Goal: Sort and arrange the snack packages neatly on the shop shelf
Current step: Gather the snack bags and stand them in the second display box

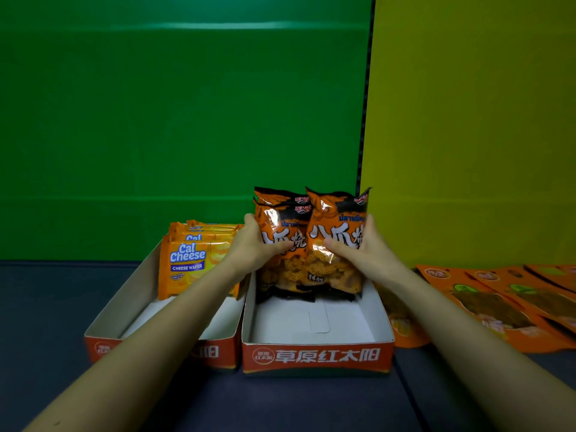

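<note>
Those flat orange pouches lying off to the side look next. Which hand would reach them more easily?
The right hand, probably. The flat pouches lie just beyond its side of the tray, while the left hand grips the snack bags on the far side and would have to cross over.

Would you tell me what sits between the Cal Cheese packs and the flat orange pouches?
Head view: a carton holding orange-black snack bags, gripped by the left hand and right hand.
</note>
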Demonstrator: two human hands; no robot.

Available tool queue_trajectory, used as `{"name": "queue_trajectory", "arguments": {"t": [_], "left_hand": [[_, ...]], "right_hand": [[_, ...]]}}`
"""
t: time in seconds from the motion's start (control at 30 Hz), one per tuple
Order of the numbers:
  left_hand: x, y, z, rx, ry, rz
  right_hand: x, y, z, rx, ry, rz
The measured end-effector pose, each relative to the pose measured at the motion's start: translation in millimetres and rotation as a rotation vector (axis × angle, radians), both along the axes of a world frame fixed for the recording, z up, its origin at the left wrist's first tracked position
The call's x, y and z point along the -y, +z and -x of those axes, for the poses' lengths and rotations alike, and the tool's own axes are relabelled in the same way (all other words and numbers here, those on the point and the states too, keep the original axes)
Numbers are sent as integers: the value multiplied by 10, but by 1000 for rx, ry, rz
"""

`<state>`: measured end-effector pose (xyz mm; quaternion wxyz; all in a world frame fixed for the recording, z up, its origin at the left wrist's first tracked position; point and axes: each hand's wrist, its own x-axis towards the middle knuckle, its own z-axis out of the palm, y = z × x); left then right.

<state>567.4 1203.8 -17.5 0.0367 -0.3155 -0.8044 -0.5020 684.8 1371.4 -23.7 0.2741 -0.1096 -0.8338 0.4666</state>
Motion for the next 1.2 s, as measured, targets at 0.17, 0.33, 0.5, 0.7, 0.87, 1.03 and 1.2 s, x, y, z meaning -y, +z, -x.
{"name": "queue_trajectory", "arguments": {"t": [0.17, 0.33, 0.5, 0.7, 0.87, 1.03, 1.2], "left_hand": [[-32, 22, -27, -12, 53, 41], [-27, 70, -62, -81, 113, 107], [72, 113, -113, -239, 186, 151], [391, 91, -192, -635, 302, 243], [588, 78, -232, -719, 376, 274], [778, 56, -247, -733, 394, 310], [977, 17, -298, -713, 437, 326]], "right_hand": [[-47, 62, -28, 141, -70, -125], [-45, 13, 3, 279, -175, -263], [33, 53, -24, 295, -317, -439], [45, 89, -76, 185, -325, -436], [63, 155, -120, 97, -295, -468], [231, 256, -194, -66, -278, -661], [391, 419, -207, -104, -291, -919]]}}
